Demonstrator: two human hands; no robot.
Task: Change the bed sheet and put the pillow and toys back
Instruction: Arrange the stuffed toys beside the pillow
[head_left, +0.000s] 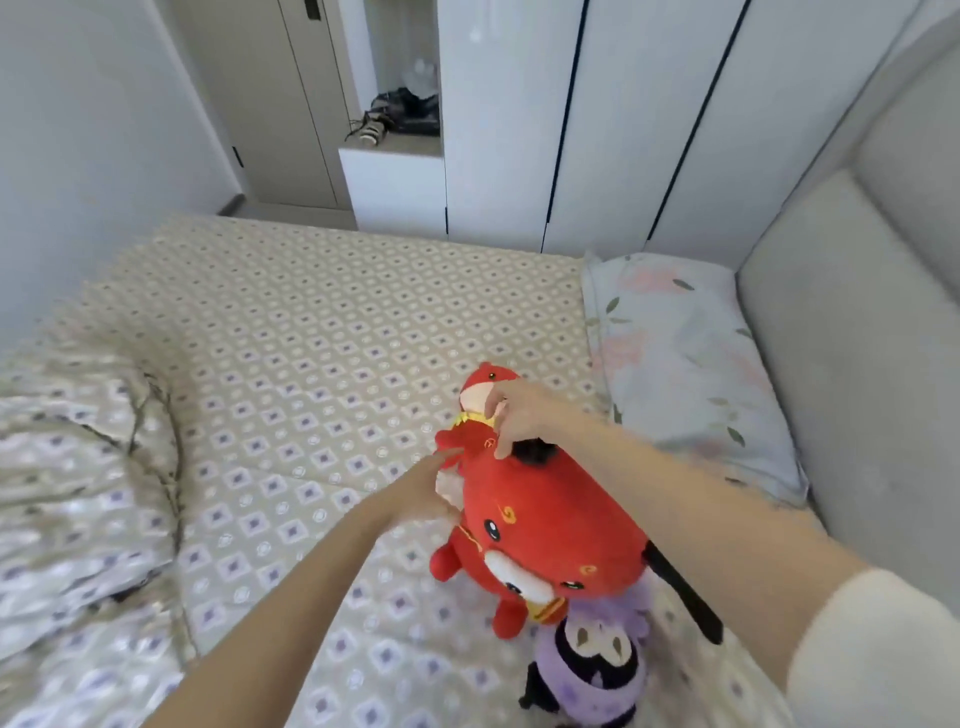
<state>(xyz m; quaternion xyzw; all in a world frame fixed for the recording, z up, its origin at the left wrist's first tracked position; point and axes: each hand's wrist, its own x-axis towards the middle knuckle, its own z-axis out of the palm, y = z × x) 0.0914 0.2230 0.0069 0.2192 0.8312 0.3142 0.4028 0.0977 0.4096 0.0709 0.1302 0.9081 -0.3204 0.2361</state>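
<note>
1. The right hand had its fingers curled down onto the upper end of the red plush toy and was gripping it. The left hand lay with fingers stretched out against the toy's side, touching rather than grasping.
2. The red toy was on the bed with its face upside down to me, touching a purple plush toy just below it.
3. Beyond them, the pillow lay along the grey headboard and looked to be back in its place.
4. The patterned sheet was spread fairly flat over the mattress, so I judged the change of sheet done, though its far corners could not be checked.
5. A quilt sat bunched at the left. What seemed left was settling the two toys — and perhaps spreading that quilt.
</note>
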